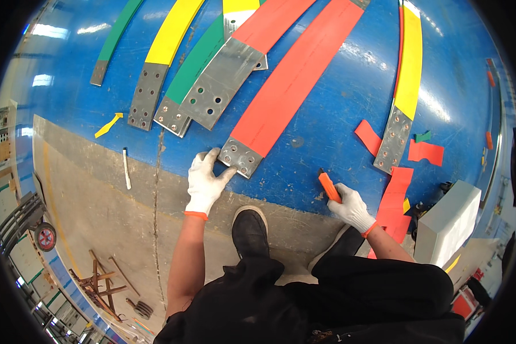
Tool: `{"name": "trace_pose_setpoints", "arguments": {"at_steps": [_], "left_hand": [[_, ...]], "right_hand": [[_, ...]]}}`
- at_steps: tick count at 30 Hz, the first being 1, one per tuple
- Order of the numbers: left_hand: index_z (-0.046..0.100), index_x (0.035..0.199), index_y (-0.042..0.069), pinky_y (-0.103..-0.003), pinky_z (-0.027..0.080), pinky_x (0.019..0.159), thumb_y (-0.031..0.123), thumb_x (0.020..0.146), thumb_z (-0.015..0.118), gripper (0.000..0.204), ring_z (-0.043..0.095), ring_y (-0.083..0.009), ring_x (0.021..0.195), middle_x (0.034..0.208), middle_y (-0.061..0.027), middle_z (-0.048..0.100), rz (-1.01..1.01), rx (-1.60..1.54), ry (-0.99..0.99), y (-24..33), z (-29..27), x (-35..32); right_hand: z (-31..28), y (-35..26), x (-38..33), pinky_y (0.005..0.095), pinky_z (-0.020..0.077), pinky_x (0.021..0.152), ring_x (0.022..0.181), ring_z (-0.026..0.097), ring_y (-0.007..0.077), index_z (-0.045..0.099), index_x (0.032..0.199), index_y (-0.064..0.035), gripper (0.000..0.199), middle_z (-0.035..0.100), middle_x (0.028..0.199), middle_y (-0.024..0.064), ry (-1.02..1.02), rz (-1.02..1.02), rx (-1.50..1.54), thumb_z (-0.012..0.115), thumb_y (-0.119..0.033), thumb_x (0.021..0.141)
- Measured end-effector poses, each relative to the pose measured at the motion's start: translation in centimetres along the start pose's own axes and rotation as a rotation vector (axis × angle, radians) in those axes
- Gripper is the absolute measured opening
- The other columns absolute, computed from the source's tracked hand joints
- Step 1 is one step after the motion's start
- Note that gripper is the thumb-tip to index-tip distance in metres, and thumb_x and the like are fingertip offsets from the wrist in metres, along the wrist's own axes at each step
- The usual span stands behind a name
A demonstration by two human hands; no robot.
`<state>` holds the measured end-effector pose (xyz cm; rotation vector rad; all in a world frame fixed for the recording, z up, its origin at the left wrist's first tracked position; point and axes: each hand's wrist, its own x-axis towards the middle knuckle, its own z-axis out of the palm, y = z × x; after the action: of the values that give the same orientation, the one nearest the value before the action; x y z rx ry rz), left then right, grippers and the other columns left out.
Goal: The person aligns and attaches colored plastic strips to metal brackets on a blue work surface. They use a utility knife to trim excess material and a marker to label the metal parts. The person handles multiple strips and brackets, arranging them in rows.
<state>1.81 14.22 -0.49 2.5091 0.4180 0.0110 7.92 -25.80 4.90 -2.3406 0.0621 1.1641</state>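
The long red bar (295, 77) lies on the blue floor (321, 137), and at its near metal end the left hand (205, 182) touches the corner, thumb and fingers spread apart; whether they grip, I cannot tell. Right of the bar, the right hand (350, 206) is closed around an orange cutter (329, 186), clear of the bar, with a yellow bar (410, 63) farther right.

2 white gloves (205, 186), orange cuffs (196, 215), black clothing (235, 304); dark shoes (250, 235), pale soles (263, 215)
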Motion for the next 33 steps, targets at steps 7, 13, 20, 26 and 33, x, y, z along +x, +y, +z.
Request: {"name": "trace_pose_setpoints", "arguments": {"at_steps": [7, 13, 20, 26, 33], "left_hand": [[0.048, 0.154, 0.008, -0.052, 0.051, 0.104, 0.045, 0.06, 0.102, 0.114, 0.06, -0.0423, 0.12, 0.132, -0.0231, 0.057, 0.007, 0.192, -0.046, 1.8, 0.5, -0.8], [0.034, 0.161, 0.002, -0.056, 0.041, 0.111, 0.057, 0.055, 0.101, 0.137, 0.05, -0.0448, 0.128, 0.138, -0.0275, 0.051, 0.004, 0.221, -0.072, 2.0, 1.2, -1.5], [0.031, 0.159, -0.001, -0.056, 0.042, 0.11, 0.056, 0.056, 0.101, 0.137, 0.051, -0.0459, 0.128, 0.14, -0.0289, 0.051, -0.019, 0.299, -0.027, 3.7, 1.6, -1.9], [0.031, 0.158, -0.001, -0.056, 0.041, 0.11, 0.059, 0.058, 0.099, 0.135, 0.051, -0.0464, 0.127, 0.139, -0.0296, 0.051, -0.018, 0.307, 0.011, 3.9, 2.3, -2.1], [0.031, 0.158, -0.002, -0.057, 0.041, 0.109, 0.06, 0.06, 0.098, 0.134, 0.051, -0.0463, 0.126, 0.139, -0.0297, 0.051, 0.005, 0.306, 0.026, 3.6, 2.4, -2.2]], "right_hand": [[0.0, 0.2, 0.0, 0.0454, 0.0564, 0.082, 0.089, 0.074, 0.0412, 0.069, 0.125, -0.0034, 0.047, 0.074, 0.094, 0.0239, 0.021, -0.025, 0.002, 0.069, -0.027, 0.085], [-0.1, -0.3, -0.1, 0.045, 0.0565, 0.082, 0.088, 0.075, 0.0401, 0.069, 0.125, -0.0029, 0.047, 0.074, 0.093, 0.0234, 0.003, -0.005, 0.013, 0.069, -0.026, 0.085], [0.1, 0.2, 0.1, 0.0451, 0.0566, 0.083, 0.089, 0.075, 0.0402, 0.069, 0.126, -0.0027, 0.048, 0.074, 0.094, 0.0239, 0.006, -0.018, 0.014, 0.069, -0.026, 0.085], [0.1, 0.1, 0.1, 0.045, 0.0566, 0.083, 0.09, 0.075, 0.0398, 0.068, 0.127, -0.0028, 0.048, 0.074, 0.095, 0.0239, 0.003, -0.005, 0.01, 0.069, -0.026, 0.084], [0.0, 0.0, 0.0, 0.0449, 0.0566, 0.083, 0.089, 0.075, 0.0397, 0.069, 0.126, -0.0028, 0.048, 0.074, 0.094, 0.0239, -0.005, 0.005, 0.003, 0.069, -0.026, 0.084]]}}
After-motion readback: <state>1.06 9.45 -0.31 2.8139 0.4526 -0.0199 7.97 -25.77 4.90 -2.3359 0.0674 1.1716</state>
